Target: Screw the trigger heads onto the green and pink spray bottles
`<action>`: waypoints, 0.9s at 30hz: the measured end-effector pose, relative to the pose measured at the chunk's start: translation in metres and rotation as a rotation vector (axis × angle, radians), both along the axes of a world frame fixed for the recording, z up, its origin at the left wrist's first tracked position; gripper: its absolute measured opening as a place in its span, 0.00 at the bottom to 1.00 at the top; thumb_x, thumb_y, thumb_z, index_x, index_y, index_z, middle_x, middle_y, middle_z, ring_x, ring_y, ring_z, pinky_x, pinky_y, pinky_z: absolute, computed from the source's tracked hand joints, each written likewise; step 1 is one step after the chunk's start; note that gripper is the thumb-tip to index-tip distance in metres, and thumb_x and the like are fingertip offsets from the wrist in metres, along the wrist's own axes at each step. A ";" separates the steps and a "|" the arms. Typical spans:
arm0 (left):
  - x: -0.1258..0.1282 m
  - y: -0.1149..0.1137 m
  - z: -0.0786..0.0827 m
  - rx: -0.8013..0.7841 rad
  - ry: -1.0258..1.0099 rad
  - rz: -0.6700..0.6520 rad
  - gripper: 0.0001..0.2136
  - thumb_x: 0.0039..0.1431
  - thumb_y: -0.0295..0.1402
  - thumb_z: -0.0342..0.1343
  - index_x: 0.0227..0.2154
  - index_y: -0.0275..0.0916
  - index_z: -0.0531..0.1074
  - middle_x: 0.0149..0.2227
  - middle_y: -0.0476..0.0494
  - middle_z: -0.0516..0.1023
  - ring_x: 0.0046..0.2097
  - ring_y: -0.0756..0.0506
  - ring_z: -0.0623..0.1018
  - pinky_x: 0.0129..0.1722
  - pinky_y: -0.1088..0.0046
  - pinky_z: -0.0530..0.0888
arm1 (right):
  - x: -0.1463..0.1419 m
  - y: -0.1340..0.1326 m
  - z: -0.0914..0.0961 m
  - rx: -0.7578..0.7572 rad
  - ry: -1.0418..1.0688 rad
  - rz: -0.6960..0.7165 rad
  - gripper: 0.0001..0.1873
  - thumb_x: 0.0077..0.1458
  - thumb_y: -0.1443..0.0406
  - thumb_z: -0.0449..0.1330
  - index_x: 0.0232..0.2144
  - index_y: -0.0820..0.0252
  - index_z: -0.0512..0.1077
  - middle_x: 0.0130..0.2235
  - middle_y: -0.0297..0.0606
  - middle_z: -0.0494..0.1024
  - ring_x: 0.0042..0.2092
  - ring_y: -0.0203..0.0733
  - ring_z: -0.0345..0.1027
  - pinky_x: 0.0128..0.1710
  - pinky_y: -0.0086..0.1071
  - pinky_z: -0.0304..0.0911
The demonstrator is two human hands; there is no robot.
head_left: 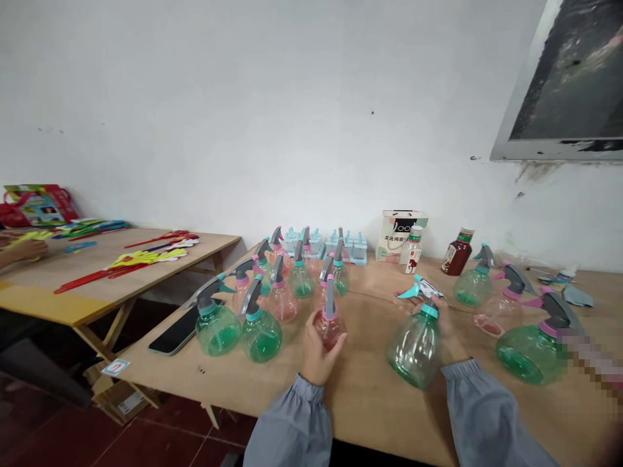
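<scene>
My left hand (318, 353) is wrapped around the lower body of a pink spray bottle (333, 329) with a grey and pink head, which stands upright on the table. In my right hand (445, 318) is a clear green spray bottle (413, 350) with a turquoise trigger, gripped near its neck and slightly tilted; part of that hand is hidden behind the bottle. Left of my left hand stand several more green and pink spray bottles, among them a green spray bottle (263, 337) and a pink spray bottle (282, 301).
On the right are more spray bottles, including a green spray bottle (528, 353). Light blue ice-pop moulds (348, 248), a paper bag (392, 237) and a dark red bottle (457, 253) line the back. A phone (175, 331) lies left. Another person's hand (29, 250) rests at the left table.
</scene>
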State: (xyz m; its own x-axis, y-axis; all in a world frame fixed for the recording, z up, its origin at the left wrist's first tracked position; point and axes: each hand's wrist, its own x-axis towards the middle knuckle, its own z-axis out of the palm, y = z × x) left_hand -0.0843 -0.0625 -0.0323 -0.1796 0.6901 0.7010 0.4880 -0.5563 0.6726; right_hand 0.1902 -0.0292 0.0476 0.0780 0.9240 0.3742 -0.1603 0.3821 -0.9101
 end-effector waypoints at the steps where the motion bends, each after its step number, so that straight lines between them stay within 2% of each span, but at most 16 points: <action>1: 0.000 0.000 0.000 -0.002 0.001 -0.003 0.31 0.58 0.43 0.59 0.59 0.37 0.54 0.55 0.30 0.69 0.58 0.35 0.73 0.58 0.48 0.71 | -0.002 -0.002 0.002 0.001 0.034 0.001 0.26 0.49 0.39 0.51 0.31 0.50 0.75 0.28 0.42 0.79 0.34 0.54 0.75 0.36 0.48 0.71; 5: -0.001 0.000 0.000 -0.013 -0.001 -0.011 0.32 0.58 0.44 0.59 0.59 0.36 0.54 0.55 0.30 0.69 0.58 0.35 0.73 0.58 0.48 0.70 | -0.012 -0.006 0.006 0.020 0.157 -0.030 0.22 0.51 0.42 0.54 0.27 0.49 0.73 0.25 0.37 0.76 0.32 0.51 0.74 0.37 0.46 0.71; 7: -0.001 0.000 0.000 -0.018 -0.006 -0.018 0.32 0.58 0.44 0.60 0.59 0.37 0.54 0.56 0.30 0.69 0.59 0.35 0.73 0.59 0.49 0.70 | -0.016 -0.006 0.007 0.027 0.219 -0.042 0.22 0.51 0.42 0.55 0.28 0.49 0.74 0.25 0.37 0.75 0.34 0.52 0.74 0.38 0.47 0.71; 10: -0.001 -0.001 0.000 -0.023 -0.016 -0.022 0.32 0.57 0.44 0.60 0.59 0.37 0.55 0.56 0.30 0.69 0.59 0.35 0.73 0.59 0.49 0.70 | -0.020 -0.006 0.006 -0.016 0.266 -0.011 0.25 0.49 0.40 0.54 0.33 0.50 0.76 0.26 0.39 0.77 0.35 0.54 0.76 0.38 0.48 0.72; 14: -0.001 0.000 -0.001 -0.018 0.001 -0.008 0.33 0.57 0.44 0.60 0.60 0.36 0.54 0.56 0.30 0.69 0.58 0.35 0.73 0.58 0.49 0.71 | -0.020 -0.005 0.003 0.006 0.334 0.018 0.19 0.46 0.44 0.62 0.28 0.51 0.76 0.25 0.35 0.78 0.31 0.48 0.76 0.38 0.43 0.74; 18: -0.002 0.000 0.000 0.003 0.015 -0.006 0.32 0.58 0.44 0.59 0.60 0.37 0.54 0.55 0.31 0.69 0.58 0.35 0.73 0.57 0.50 0.71 | -0.022 -0.005 0.000 -0.034 0.474 0.111 0.19 0.42 0.46 0.65 0.31 0.51 0.77 0.30 0.36 0.81 0.37 0.50 0.78 0.40 0.43 0.75; 20: -0.002 0.001 -0.001 0.006 0.021 -0.009 0.32 0.58 0.44 0.59 0.60 0.37 0.54 0.55 0.30 0.69 0.58 0.35 0.73 0.57 0.49 0.71 | -0.022 -0.004 -0.001 -0.067 0.483 0.109 0.20 0.40 0.47 0.67 0.31 0.52 0.77 0.30 0.35 0.81 0.37 0.51 0.78 0.37 0.42 0.75; 23: -0.002 0.001 -0.001 0.007 0.022 -0.010 0.32 0.58 0.45 0.59 0.60 0.37 0.54 0.55 0.30 0.68 0.58 0.35 0.73 0.57 0.49 0.71 | -0.021 -0.004 -0.002 -0.068 0.479 0.031 0.18 0.40 0.49 0.69 0.30 0.52 0.77 0.27 0.33 0.80 0.31 0.45 0.77 0.33 0.37 0.74; 27: -0.002 0.001 -0.002 0.008 0.013 -0.013 0.32 0.58 0.45 0.59 0.60 0.37 0.54 0.56 0.30 0.68 0.58 0.35 0.73 0.57 0.49 0.71 | -0.020 -0.004 -0.002 -0.091 0.446 0.104 0.20 0.39 0.47 0.68 0.31 0.52 0.76 0.31 0.35 0.82 0.36 0.48 0.78 0.37 0.40 0.75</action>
State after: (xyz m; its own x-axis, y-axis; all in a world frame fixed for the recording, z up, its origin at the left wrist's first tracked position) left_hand -0.0862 -0.0613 -0.0348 -0.1614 0.6869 0.7086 0.4894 -0.5678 0.6619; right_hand 0.1705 -0.0336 0.0460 0.1181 0.9630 0.2424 -0.5772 0.2652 -0.7724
